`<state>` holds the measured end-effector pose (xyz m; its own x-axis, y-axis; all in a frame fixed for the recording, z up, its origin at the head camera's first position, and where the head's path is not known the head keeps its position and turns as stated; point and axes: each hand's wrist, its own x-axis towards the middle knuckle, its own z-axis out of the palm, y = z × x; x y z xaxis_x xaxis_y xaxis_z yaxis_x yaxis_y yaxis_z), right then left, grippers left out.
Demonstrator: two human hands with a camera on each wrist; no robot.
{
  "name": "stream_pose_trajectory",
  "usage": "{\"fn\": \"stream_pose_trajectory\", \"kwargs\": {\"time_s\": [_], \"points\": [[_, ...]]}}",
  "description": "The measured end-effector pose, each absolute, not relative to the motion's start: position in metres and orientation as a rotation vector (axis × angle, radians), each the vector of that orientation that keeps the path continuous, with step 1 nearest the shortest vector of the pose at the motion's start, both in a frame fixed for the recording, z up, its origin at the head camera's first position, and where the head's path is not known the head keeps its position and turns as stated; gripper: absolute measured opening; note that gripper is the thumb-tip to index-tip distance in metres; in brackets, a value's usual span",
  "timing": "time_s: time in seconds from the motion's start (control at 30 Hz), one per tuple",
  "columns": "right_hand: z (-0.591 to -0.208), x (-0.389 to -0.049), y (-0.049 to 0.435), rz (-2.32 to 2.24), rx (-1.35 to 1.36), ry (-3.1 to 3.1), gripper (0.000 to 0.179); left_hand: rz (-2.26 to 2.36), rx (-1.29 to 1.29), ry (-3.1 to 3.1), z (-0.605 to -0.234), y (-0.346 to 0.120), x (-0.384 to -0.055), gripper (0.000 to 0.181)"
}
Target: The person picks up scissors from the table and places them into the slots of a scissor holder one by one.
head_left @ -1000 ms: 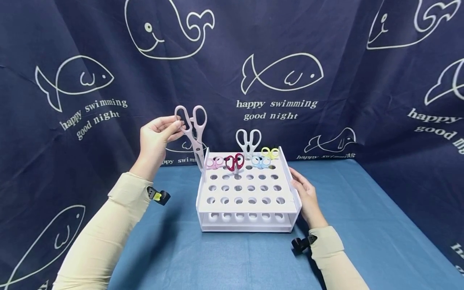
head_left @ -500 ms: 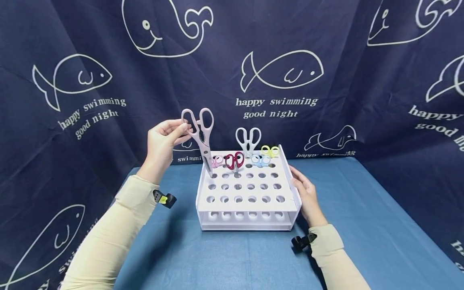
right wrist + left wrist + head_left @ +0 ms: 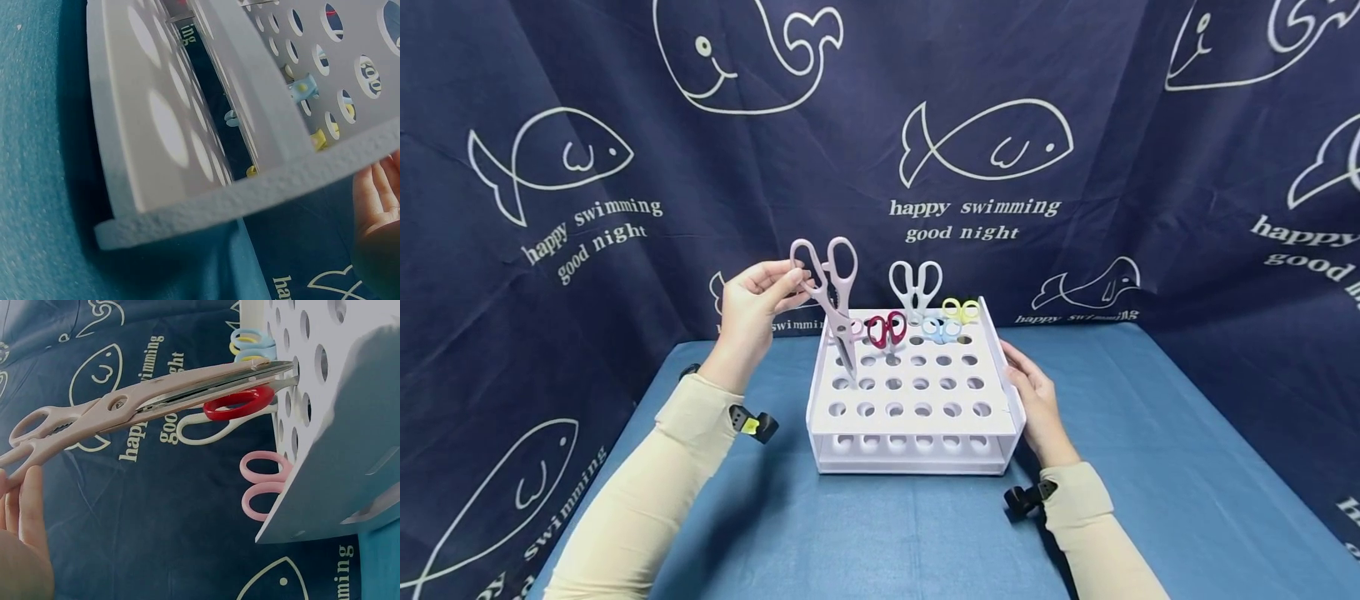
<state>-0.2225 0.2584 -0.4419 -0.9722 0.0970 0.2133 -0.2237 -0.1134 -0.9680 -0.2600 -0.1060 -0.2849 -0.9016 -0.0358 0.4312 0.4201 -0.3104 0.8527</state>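
My left hand [image 3: 756, 308] pinches one handle loop of a pair of large pale pink scissors [image 3: 831, 287]. Their closed blades point down at the rack, the tip overlapping its left holes in the head view. The white rack [image 3: 906, 425] has rows of round holes in its top board. My right hand [image 3: 1036, 408] rests against the rack's right side panel, fingers fairly straight. Along the rack's back stand white scissors [image 3: 915, 287], yellow scissors [image 3: 961, 311], light blue scissors [image 3: 942, 329], red scissors [image 3: 887, 330] and small pink scissors [image 3: 265, 484], all handles up.
A blue cloth [image 3: 910, 533] covers the table under the rack. Behind it hangs a dark blue curtain [image 3: 850, 167] with white whale and fish drawings. Black wrist cameras [image 3: 765, 427] sit on both sleeves.
My left hand has moved right, taking the large pale pink scissors from beside the rack's left edge to over its left holes, tip lower. My right hand stays at the side panel.
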Motion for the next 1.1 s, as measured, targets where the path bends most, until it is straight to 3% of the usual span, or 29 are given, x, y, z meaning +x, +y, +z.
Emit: {"fn": "stream_pose_trajectory", "kwargs": {"time_s": [1.1], "points": [[-0.439,-0.222,0.257,2.207,0.133,-1.922,0.050,-2.296,-0.435,-1.630,-0.330,-0.093,-0.262,0.019]]}}
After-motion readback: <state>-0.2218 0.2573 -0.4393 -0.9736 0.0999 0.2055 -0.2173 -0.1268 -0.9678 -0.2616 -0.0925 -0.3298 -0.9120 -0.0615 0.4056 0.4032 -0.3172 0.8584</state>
